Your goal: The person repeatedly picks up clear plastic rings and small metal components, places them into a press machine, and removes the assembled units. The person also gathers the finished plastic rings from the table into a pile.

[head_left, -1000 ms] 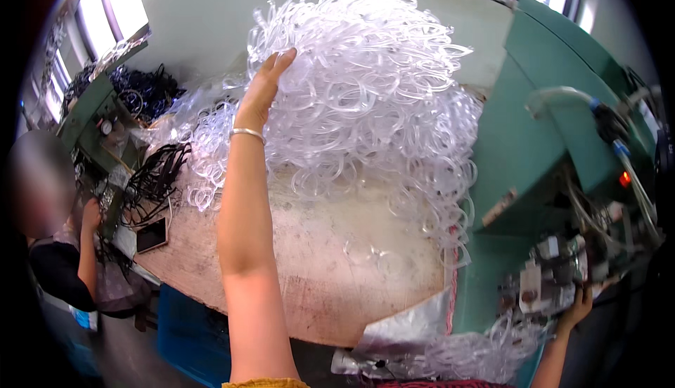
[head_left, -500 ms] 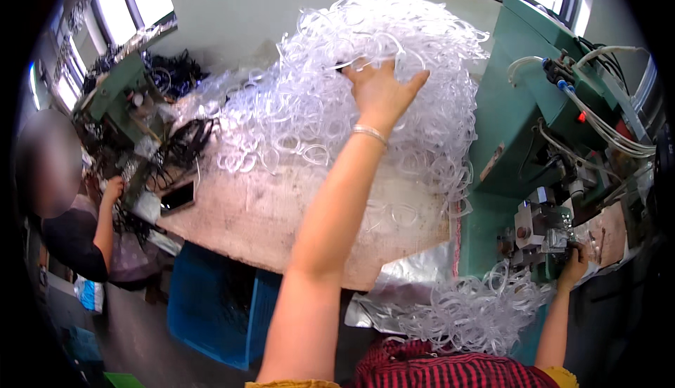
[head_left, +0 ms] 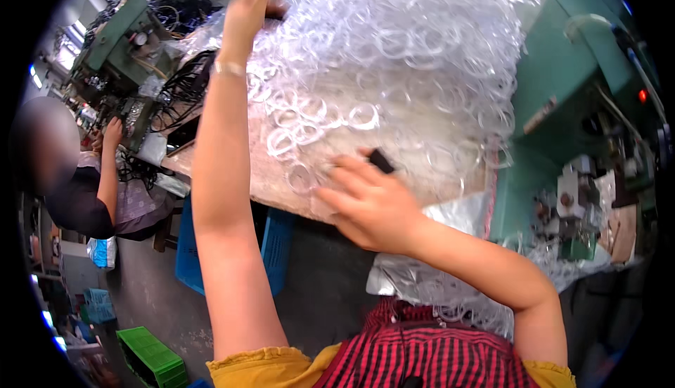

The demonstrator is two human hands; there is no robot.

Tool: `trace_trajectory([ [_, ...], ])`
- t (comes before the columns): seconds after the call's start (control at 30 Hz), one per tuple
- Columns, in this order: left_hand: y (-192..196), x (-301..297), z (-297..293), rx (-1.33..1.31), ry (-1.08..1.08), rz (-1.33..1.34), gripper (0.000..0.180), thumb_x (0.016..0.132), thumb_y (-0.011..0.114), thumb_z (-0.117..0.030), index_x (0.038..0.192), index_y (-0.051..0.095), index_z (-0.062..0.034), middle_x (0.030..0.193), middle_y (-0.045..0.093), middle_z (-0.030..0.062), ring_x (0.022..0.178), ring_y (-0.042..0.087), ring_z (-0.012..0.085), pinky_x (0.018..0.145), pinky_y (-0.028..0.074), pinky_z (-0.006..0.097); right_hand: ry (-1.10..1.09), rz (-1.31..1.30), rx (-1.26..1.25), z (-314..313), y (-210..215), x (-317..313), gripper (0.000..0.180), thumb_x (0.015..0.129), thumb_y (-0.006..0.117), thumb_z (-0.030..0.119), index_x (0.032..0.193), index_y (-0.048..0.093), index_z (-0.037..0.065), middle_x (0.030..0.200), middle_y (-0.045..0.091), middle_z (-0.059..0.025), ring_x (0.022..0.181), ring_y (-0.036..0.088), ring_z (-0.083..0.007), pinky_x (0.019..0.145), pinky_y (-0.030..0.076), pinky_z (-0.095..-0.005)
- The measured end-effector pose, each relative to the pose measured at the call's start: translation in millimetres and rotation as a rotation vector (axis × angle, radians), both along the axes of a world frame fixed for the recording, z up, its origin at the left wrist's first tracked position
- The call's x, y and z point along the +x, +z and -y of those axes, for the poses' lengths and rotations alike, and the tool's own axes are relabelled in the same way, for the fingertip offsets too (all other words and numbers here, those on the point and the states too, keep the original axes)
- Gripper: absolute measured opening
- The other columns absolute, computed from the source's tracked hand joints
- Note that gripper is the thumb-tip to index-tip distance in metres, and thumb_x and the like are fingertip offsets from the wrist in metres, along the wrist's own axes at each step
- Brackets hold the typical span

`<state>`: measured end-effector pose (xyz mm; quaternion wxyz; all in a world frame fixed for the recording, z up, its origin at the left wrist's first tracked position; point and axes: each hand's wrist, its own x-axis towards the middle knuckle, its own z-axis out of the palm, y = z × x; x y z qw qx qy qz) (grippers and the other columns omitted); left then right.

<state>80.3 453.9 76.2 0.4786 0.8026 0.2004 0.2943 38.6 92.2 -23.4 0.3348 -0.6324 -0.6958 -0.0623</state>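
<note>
A large heap of clear plastic rings [head_left: 415, 36] covers the back of the worktable [head_left: 337, 85], with several loose rings along its near left side. My left hand [head_left: 246, 18] is raised at the heap's left edge, smeared by motion, and its grip is unclear. Something dark shows beside its fingers. Low over the table's front part, my right hand [head_left: 376, 205] has its fingers spread, close to a loose ring [head_left: 301, 178]. A small black piece [head_left: 381, 161] shows at its fingertips; whether it is worn on a finger or lies behind cannot be told.
A green machine [head_left: 562, 85] with a metal fixture [head_left: 573, 194] stands at the right. More clear rings lie below it. A blue crate [head_left: 278, 247] sits under the table edge, a green crate [head_left: 151, 356] on the floor. Another person [head_left: 84, 191] works at a machine on the left.
My left hand has moved left from the middle of the heap to its left edge. My right hand has left the machine's fixture and come over the table. The view has shifted.
</note>
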Motion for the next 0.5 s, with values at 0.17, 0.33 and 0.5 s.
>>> trace_trajectory([
  [0.17,-164,-53,-87,0.392,0.191,-0.198,0.042,0.098,0.052,-0.046,0.119,0.069,-0.0136,0.117,0.068,0.0166,0.107,0.066,0.0313,0.092,0.05,0.035,0.091,0.354,-0.007,-101,-73,-2,0.056,0.081,0.066,0.043,0.131,0.058,0.02,0.137,0.052,-0.0095,0.143,0.033,-0.0308,0.115,0.008,-0.0679],
  [0.33,-212,-21,-40,0.432,0.253,-0.547,0.072,0.086,0.047,-0.074,0.138,0.057,-0.025,0.153,0.036,0.0184,0.134,0.037,0.0422,0.114,0.019,0.054,-0.089,0.264,-0.465,-110,-61,29,0.048,0.094,0.052,0.048,0.134,0.058,0.023,0.148,0.044,-0.0073,0.142,0.029,-0.0391,0.109,0.019,-0.0716],
  [0.5,-203,20,111,0.563,0.241,-0.418,0.085,0.08,0.056,-0.074,0.137,0.056,-0.0107,0.152,0.034,0.0251,0.137,0.035,0.045,0.112,0.024,0.058,-0.204,0.276,-0.654,-14,-24,61,0.045,0.086,0.063,0.049,0.122,0.065,0.023,0.138,0.051,-0.0101,0.126,0.046,-0.0379,0.095,0.041,-0.0603],
])
